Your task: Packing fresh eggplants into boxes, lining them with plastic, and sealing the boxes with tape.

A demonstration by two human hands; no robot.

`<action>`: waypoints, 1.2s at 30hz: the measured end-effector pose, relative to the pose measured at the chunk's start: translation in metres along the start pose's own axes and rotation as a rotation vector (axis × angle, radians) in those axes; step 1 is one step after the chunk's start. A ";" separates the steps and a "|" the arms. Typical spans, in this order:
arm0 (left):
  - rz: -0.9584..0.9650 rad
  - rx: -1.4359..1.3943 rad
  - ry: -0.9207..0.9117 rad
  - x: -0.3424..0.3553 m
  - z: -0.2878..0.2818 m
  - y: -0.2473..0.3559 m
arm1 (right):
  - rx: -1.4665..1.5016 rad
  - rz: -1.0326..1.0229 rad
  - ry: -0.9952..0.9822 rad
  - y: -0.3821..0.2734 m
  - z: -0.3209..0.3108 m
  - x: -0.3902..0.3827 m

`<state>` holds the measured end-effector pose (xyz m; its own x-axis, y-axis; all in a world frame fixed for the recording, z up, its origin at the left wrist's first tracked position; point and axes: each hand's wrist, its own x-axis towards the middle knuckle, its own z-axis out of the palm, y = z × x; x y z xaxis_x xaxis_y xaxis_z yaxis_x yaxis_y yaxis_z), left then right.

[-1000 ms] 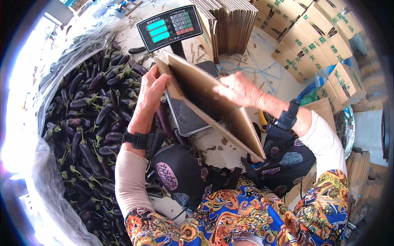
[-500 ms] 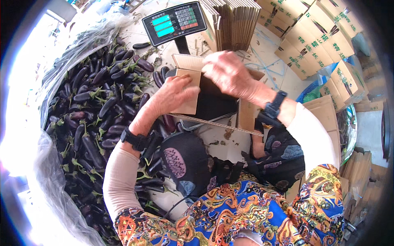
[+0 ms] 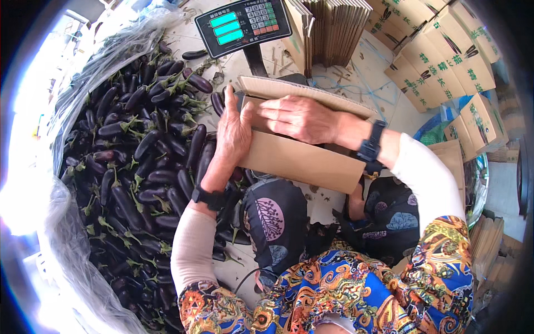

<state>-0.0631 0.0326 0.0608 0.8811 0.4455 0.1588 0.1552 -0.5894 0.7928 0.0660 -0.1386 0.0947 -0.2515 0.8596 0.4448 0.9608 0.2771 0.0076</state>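
**Plain tan corrugated-cardboard box [image 3: 289,157] unfolded, its top not yet shut**

The box lies in front of the person's knees, just this side of a scale display with a black frame and lit turquoise windows [image 3: 243,28]. Whether it rests on the scale's platform is hidden. It appears to be squared out into a long, hollow shape, so the unfolding looks largely done. The flaps look unfinished: the long far flap [image 3: 334,102] stands raised, apart from the near panel, and a dark gap shows between them.

The left hand [image 3: 233,133] lies against the box's left end, fingers straight and pointing away from the person, thumb apart from them; whether it pinches the cardboard cannot be told. The right hand [image 3: 300,118] reaches across the opening from the right, fingers stretched out together, their tips at the left end near the left thumb.

No eggplant can be made out inside the box, though the right hand covers much of the gap. Glossy dark-purple eggplants with green stems [image 3: 147,142] lie in a broad heap to the left, bordered by clear plastic sheeting [image 3: 67,245]. Flattened tan cardboard pieces [image 3: 340,36] stand beyond, unopened, while printed tan cartons [image 3: 439,67] sit stacked at the upper right, already formed.
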 end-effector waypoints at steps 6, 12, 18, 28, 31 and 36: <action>-0.187 -0.094 -0.093 0.004 -0.001 0.020 | 0.006 0.809 -0.597 0.006 -0.094 -0.008; -0.406 -0.411 -0.128 -0.003 0.002 -0.007 | 0.000 0.617 -0.299 -0.052 -0.026 -0.034; -0.115 -0.488 -0.236 0.035 -0.001 0.015 | -0.019 0.592 -0.267 -0.054 -0.019 -0.038; 0.147 -0.037 -0.154 0.027 0.010 0.015 | -0.092 1.000 -0.014 -0.045 -0.031 -0.092; -0.021 -0.150 -0.259 0.024 0.006 0.010 | 0.037 1.126 0.256 -0.032 -0.013 -0.088; -0.132 -0.227 -0.403 0.020 -0.013 0.025 | 0.094 1.115 0.149 -0.028 -0.019 -0.082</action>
<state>-0.0476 0.0357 0.0911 0.9705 0.1834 -0.1568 0.2151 -0.3632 0.9065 0.0624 -0.2247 0.0754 0.7638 0.5893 0.2633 0.6259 -0.5766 -0.5251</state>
